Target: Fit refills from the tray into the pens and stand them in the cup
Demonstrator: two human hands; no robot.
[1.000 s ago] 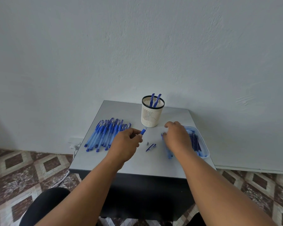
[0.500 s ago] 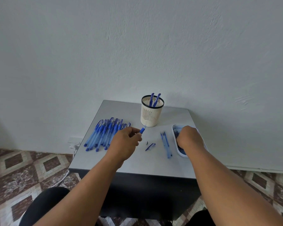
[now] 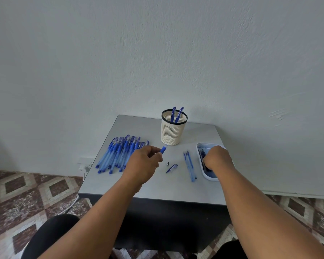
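Note:
My left hand (image 3: 143, 163) grips a blue pen barrel (image 3: 163, 149) whose open end points toward the cream mesh cup (image 3: 173, 132). Two blue pens (image 3: 177, 114) stand in that cup. My right hand (image 3: 217, 158) reaches into the white tray (image 3: 204, 173) of dark refills at the table's right, fingers curled down among them; whether it holds one is hidden. Two refills (image 3: 189, 165) lie on the table left of the tray. A pen cap (image 3: 172, 168) and a small tip piece (image 3: 167, 163) lie between my hands.
A row of several blue pens (image 3: 118, 154) lies on the left of the grey table (image 3: 157, 187). The table stands against a white wall, with patterned floor tiles on both sides. A cable (image 3: 71, 204) hangs by the left edge.
My right hand left the two refills on the table and moved right into the tray, then settled deeper among the refills. My left hand has kept holding the barrel in place.

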